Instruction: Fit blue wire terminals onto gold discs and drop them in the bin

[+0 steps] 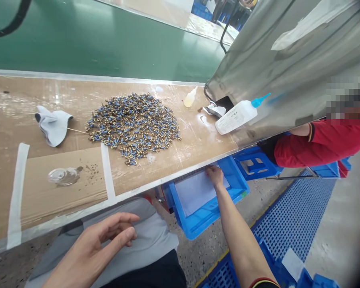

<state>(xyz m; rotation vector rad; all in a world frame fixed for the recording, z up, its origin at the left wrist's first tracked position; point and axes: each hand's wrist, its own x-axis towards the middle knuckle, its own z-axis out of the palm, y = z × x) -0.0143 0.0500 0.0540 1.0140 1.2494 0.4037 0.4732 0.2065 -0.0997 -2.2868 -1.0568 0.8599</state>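
Left hand above lap, loosely curled, holding nothing. Right hand inside one blue bin, over one pale sheet; whether gripping, cannot tell. Beyond, on table: one heap of many small pieces, one large bottle, one small bottle.

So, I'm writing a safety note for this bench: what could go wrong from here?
The pile of small parts lies loose on the bench, so a brushing arm might scatter some. The right hand, in the blue bin beside the bench's edge, could bump that edge when lifted.
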